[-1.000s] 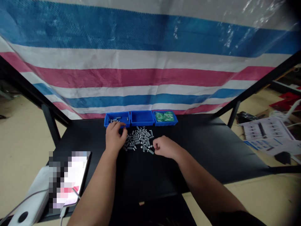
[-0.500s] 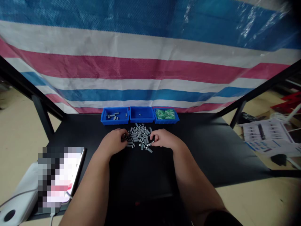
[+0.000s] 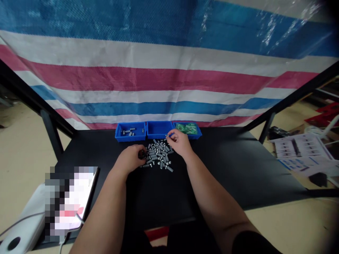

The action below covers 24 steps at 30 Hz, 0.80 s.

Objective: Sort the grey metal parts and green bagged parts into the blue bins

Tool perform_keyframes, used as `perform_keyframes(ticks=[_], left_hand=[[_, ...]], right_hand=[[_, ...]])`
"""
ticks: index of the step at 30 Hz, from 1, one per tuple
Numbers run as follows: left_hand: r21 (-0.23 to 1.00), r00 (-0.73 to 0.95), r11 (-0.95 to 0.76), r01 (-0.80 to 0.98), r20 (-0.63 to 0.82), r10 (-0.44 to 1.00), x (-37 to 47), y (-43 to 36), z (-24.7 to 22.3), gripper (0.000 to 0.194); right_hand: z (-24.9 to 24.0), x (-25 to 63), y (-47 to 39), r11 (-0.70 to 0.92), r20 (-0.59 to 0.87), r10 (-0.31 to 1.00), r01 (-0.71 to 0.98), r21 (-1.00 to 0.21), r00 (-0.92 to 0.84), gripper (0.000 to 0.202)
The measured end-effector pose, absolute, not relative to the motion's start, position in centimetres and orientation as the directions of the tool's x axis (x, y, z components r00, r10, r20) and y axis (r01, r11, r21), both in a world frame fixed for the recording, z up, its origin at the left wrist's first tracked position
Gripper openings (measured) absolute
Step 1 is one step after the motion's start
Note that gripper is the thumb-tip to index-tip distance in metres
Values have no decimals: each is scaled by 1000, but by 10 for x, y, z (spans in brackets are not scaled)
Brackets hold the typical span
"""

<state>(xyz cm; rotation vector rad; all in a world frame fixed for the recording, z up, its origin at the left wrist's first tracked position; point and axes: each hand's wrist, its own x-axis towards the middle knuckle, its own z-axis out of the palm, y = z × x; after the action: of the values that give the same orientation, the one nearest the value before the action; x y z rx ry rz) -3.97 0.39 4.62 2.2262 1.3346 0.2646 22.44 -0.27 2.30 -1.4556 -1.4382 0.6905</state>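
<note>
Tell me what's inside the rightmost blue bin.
The rightmost blue bin holds shiny green material, apparently plastic packaging. The right hand hides the bin's near left corner, and whatever lies beneath the green layer can't be seen.

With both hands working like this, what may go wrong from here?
The small silver piece pinched by the right hand might slip near the rim of the blue plastic middle bin.
The loose heap of small grey and silver pieces might scatter under the left hand at its edge.
The left forearm, close to the flat lit-screen device in this view, might bump it.
</note>
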Motion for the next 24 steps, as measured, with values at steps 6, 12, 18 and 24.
perform_keyframes(ticks=[6, 12, 18, 24], left_hand=[[543, 508, -396, 740, -66, 859, -40, 4, 44, 29], [541, 506, -392, 744, -73, 859, -40, 5, 44, 29], [553, 468, -344, 759, -96, 878, -42, 5, 48, 27], [624, 424, -274, 732, -102, 900, -46, 9, 45, 24]], right_hand=[[21, 220, 12, 90, 204, 952, 426, -900, 229, 21], [20, 222, 11, 199, 377, 850, 439, -876, 368, 37], [18, 231, -11, 19, 203, 971, 800, -599, 128, 12], [17, 223, -7, -68, 74, 990, 874, -481, 118, 20]])
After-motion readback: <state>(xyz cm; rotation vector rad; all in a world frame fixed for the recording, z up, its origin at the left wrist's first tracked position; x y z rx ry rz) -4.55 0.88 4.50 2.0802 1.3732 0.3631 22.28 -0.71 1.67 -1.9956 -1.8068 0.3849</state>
